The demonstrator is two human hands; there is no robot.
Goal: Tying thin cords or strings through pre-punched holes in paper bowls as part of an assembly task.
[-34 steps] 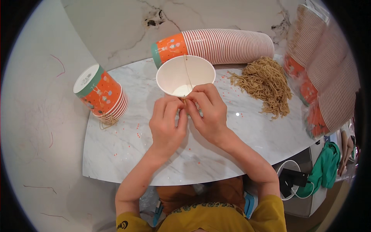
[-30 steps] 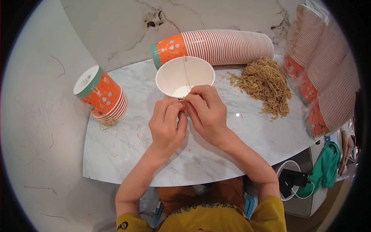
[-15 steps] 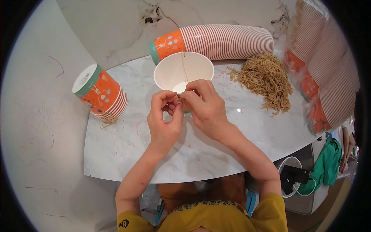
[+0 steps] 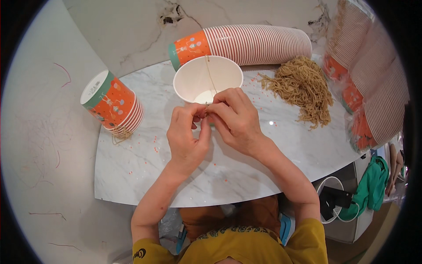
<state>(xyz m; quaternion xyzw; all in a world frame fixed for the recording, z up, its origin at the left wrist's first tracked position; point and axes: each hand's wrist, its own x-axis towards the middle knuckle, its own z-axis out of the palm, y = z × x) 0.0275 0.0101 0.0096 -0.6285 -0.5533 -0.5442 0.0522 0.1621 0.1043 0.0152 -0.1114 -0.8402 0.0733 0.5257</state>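
Note:
A white-lined paper cup (image 4: 187, 81) stands in front of me with its mouth tilted toward me. A thin tan string (image 4: 210, 75) hangs from the far rim, crosses the inside and comes to the near rim. There my left hand (image 4: 187, 138) pinches the string with thumb and finger. My right hand (image 4: 239, 121) meets it from the other side, fingertips closed on the string too. Fingers hide most of the string's end and any knot. Past the right hand lies a loose heap of cut tan strings (image 4: 305, 90).
Behind the cup a long nested stack of orange-and-green paper cups (image 4: 259, 46) lies on its side. Several inverted cups (image 4: 115, 103) with string ends stand at left. Bagged cup stacks (image 4: 373, 101) lean at right. Orange paper dots (image 4: 155, 144) dot the marble-pattern table (image 4: 140, 180).
My fingertips have shifted slightly at the near rim, the left fingers curling closer to the right ones around the string. The whole view has moved a little; the cups and string heap stay put.

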